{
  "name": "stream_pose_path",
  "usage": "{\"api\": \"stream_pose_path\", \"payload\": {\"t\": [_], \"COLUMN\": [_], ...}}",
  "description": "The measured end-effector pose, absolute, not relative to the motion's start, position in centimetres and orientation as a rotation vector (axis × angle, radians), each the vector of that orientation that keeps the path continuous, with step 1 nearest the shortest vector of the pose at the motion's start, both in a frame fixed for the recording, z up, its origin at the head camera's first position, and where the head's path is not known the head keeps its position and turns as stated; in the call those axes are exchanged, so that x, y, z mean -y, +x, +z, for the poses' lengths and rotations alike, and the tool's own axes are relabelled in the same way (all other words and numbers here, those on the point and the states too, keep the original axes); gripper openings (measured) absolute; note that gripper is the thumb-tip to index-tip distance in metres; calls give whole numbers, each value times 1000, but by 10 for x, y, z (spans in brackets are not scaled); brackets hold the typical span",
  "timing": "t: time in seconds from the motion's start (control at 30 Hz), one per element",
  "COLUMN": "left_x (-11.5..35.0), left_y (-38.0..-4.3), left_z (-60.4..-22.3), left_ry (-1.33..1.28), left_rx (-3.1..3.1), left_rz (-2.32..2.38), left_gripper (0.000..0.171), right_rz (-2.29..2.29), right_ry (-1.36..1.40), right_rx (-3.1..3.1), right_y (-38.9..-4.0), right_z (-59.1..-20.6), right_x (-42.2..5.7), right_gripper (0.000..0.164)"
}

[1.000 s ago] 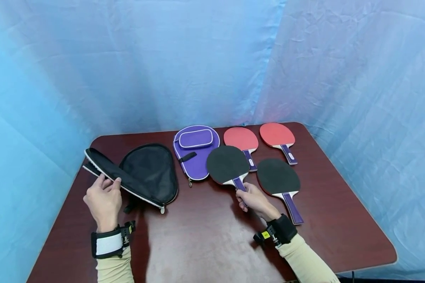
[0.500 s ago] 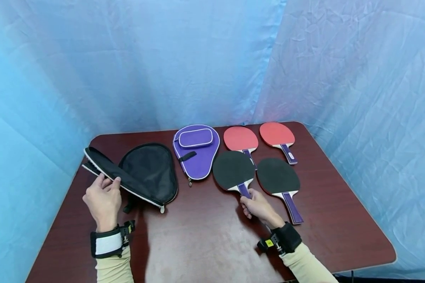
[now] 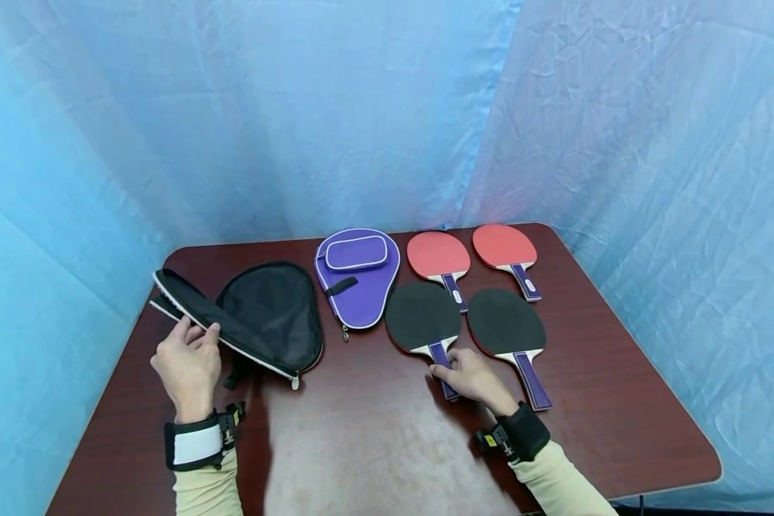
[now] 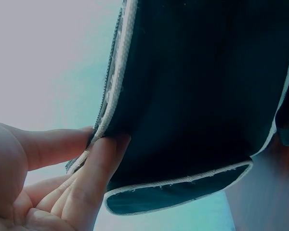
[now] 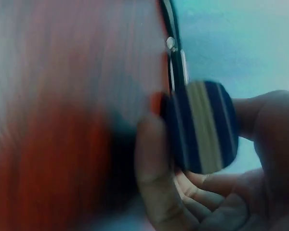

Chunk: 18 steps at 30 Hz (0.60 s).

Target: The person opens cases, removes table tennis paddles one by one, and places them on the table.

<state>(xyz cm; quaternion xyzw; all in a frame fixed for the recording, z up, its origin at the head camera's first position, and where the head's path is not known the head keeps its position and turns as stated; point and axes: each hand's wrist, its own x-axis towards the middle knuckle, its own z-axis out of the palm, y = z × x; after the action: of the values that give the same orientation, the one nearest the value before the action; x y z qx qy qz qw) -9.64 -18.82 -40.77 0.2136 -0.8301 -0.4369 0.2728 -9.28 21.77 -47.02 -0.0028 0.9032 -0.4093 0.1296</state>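
My left hand (image 3: 190, 369) pinches the white-edged lifted flap of a black table tennis bat case (image 3: 274, 308), which lies unzipped at the table's left. In the left wrist view, thumb and fingers hold the flap (image 4: 197, 86) by its zipped rim. Toward the middle, my right hand (image 3: 471, 374) grips the purple handle of a table tennis bat (image 3: 423, 315), black side up, at or just above the table. The right wrist view shows the handle's striped butt (image 5: 202, 127) between thumb and fingers. Close to its right lies another black-faced bat (image 3: 508, 320).
A purple bat case (image 3: 368, 304) with a small pocket lies between the black case and the bats. Two red-faced bats (image 3: 437, 254) lie along the back right. Blue cloth (image 3: 335, 115) hangs behind the brown table (image 3: 361, 444).
My right hand has brought its bat rightward and down, away from the purple case and beside the other black-faced bat. Its fingers have shifted on the handle. My left hand stays put.
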Motion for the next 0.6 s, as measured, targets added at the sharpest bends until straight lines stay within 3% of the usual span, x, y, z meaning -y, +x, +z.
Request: {"api": "stream_pose_path", "payload": {"t": [0.4,0.6], "left_x": [189,189], "left_y": [-95,-95], "left_z": [-409,-408], "left_ry": [577,583], "left_rx": [2243,2237], "left_rz": [-1181,-1178], "left_gripper": [45,46], "right_rz": [-895,-914], "right_ry": [-82,-115], "right_rx": [-2831,-2848], "right_y": [-95,-98], "right_z": [-470,-468], "right_x": [-207,-210], "right_gripper": [55,53]}}
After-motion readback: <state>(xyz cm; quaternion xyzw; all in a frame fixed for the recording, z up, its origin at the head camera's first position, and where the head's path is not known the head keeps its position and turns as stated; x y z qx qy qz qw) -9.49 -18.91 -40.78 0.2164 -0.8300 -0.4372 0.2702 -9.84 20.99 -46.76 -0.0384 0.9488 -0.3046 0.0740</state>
